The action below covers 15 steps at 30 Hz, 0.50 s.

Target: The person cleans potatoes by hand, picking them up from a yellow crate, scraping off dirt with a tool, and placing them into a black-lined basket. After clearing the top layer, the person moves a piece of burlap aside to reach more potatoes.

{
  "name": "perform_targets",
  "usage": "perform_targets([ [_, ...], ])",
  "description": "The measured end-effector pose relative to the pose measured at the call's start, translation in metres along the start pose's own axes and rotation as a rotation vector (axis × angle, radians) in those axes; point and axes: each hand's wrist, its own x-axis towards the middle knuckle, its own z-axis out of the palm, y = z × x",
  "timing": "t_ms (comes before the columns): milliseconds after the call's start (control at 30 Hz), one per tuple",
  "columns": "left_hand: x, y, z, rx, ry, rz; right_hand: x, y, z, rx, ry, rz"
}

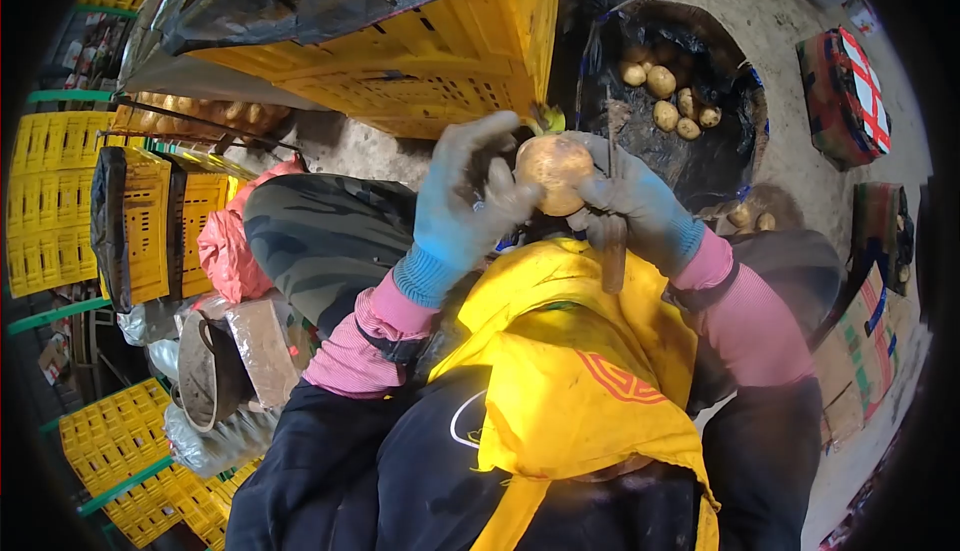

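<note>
A large, round, tan root vegetable (pixel 555 173) is held up between my two gloved hands, above my lap. A small green tuft (pixel 548 117) shows just behind its top. My left hand (pixel 470 191) has its curled fingers and thumb against the vegetable's left side. My right hand (pixel 635 201) grips a knife (pixel 613 261); its brown handle points down toward my lap and the narrow dark blade points up. The right fingertips also touch the vegetable's right side. Yellow cloth (pixel 570 371) covers my lap below the hands.
Ahead stands a big yellow crate (pixel 440 81) with a dark liner. A black-lined container (pixel 735 121) at the right holds several smaller round tan vegetables (pixel 660 81). Yellow crates (pixel 55 201), a pink bag (pixel 240 241) and a bucket (pixel 205 376) are at the left; cardboard (pixel 860 361) lies right.
</note>
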Motion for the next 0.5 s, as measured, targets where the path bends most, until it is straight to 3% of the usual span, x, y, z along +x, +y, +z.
perform_targets([
  [167,0.0,-0.001,0.005,0.224,-0.21,0.199,0.001,0.002,0.013,0.018,-0.048,-0.119],
  [267,-0.003,0.002,0.008,-0.277,-0.268,-0.059,-0.002,-0.003,0.02,-0.089,-0.017,-0.109],
  [433,-0.007,0.004,0.005,-0.366,-0.204,-0.113,-0.01,-0.021,0.041,-0.192,0.04,-0.156],
  [500,-0.004,0.011,0.003,-0.46,-0.163,-0.205,-0.012,-0.023,0.034,-0.33,0.189,-0.078],
])
